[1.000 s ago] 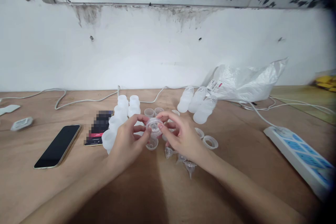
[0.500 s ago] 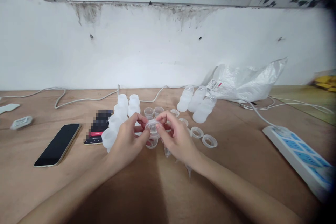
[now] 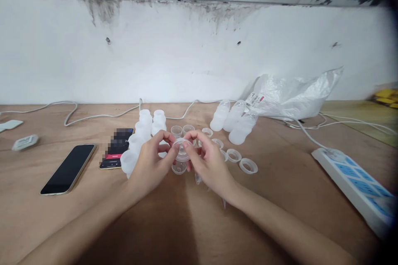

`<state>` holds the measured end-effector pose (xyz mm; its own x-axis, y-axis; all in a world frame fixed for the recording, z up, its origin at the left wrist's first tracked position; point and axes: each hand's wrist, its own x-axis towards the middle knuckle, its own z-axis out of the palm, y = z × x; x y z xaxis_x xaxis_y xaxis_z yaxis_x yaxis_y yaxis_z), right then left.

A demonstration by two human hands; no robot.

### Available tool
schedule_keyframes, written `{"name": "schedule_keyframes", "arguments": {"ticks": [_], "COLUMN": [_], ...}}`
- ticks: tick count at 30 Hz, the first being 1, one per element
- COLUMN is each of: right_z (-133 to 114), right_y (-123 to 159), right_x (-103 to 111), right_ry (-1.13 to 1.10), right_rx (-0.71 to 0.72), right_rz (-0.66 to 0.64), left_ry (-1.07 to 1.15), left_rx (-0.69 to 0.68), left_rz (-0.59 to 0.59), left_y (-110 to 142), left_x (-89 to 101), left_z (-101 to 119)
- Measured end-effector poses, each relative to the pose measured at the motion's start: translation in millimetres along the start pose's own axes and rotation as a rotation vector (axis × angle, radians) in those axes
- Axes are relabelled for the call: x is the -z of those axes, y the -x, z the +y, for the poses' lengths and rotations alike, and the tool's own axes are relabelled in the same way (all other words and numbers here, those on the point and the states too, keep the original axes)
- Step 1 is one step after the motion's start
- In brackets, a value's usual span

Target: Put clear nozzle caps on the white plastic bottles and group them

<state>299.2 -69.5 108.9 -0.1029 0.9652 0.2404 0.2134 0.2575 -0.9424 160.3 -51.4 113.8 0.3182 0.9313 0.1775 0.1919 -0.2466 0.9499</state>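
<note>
Above the middle of the table, my left hand (image 3: 155,159) and my right hand (image 3: 211,163) pinch a clear plastic bottle ring (image 3: 183,156) from both sides, thumbs on top. A translucent piece seems to sit inside it; its shape is hard to make out. Just below the ring stands a clear cap (image 3: 179,169), and more clear caps (image 3: 177,131) are behind my fingers. Several loose rings (image 3: 248,166) lie to the right of my right hand. Small clear pointed pieces (image 3: 198,179) are partly hidden under that hand. White translucent bottles (image 3: 129,161) stand in rows beside my left hand.
Capped bottles (image 3: 239,128) stand at the back right before a clear plastic bag (image 3: 289,95). A power strip (image 3: 351,186) lies far right, with white cables (image 3: 102,118) along the wall. Two phones (image 3: 68,169) (image 3: 116,149) lie on the left.
My hands have shifted slightly upward and tilted the ring a little. The clear cap below the ring shows more fully now. Both hands keep their pinch.
</note>
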Motion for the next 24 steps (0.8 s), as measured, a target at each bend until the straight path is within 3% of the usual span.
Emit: {"name": "schedule_keyframes", "arguments": {"ticks": [11,17,24], "right_z": [-1.3,-4.4,-6.7], "right_y": [0.5,-4.2,-4.9], "right_x": [-0.8,6.5,12.3], "right_ry": [0.124,-0.075,-0.187], "right_rx": [-0.02,-0.112,-0.078], "right_rz": [-0.005,-0.134,-0.181], "left_ry": [-0.062,0.066,0.096], "left_rx": [0.031,0.099,0.088], "left_rz": [-0.01,-0.091,-0.12], "left_y": [1.3,-2.8,-4.5], "left_x": [-6.3,2.4,10.1], "left_z": [-3.9,2.4,9.4]}}
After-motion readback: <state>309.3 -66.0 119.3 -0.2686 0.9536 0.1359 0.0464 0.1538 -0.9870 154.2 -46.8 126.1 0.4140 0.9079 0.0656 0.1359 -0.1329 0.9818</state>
